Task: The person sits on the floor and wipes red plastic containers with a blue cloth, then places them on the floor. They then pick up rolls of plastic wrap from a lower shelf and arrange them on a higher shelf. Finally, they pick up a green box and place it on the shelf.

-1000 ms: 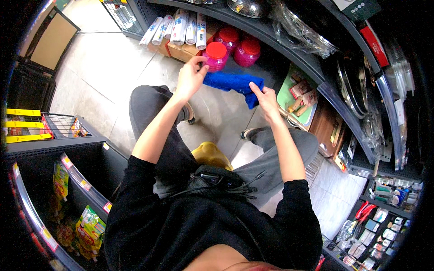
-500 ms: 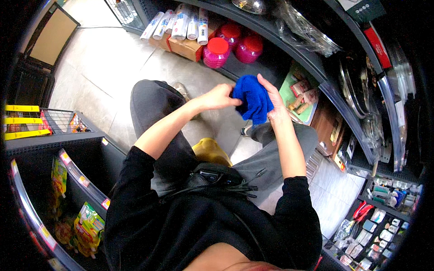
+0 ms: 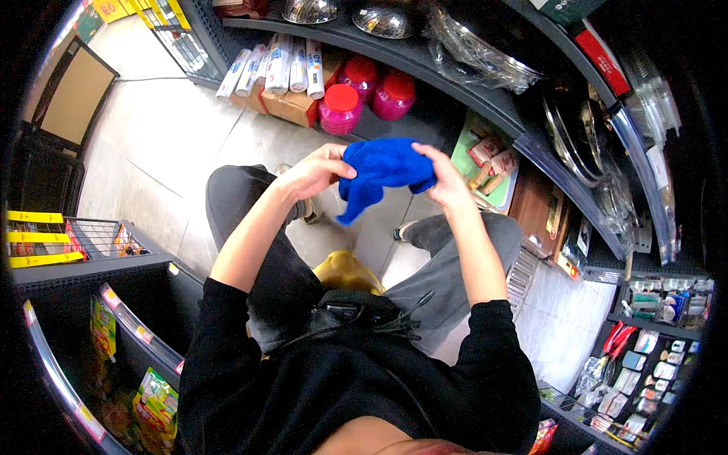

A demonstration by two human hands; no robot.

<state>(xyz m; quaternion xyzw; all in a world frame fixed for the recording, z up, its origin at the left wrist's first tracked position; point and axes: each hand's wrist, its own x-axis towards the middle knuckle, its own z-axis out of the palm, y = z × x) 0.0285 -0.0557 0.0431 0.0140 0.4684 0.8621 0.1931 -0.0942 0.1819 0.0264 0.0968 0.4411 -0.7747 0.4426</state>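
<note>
A bunched blue cloth (image 3: pixel 388 168) hangs between my two hands, out over the tiled floor in front of my knees. My left hand (image 3: pixel 312 173) pinches its left end between thumb and fingers. At the other end, my right hand (image 3: pixel 443 174) grips the cloth with the thumb on top. One loose corner droops below the left side of the cloth. Beyond it, red-lidded jars (image 3: pixel 340 108) with pink contents stand on the bottom shelf, touching neither hand.
White rolls (image 3: pixel 279 64) lie on a cardboard box (image 3: pixel 292 107) beside the jars. Wrapped metal pans (image 3: pixel 485 49) fill the shelf above. A green board (image 3: pixel 497 189) leans at the right. At lower left stands a dark shelf unit (image 3: pixel 144 334). Below me is something yellow (image 3: pixel 349 271).
The cloth has gone from a compact bundle to a wider, stretched shape with a hanging corner. My hands have moved apart and slightly left in view.
</note>
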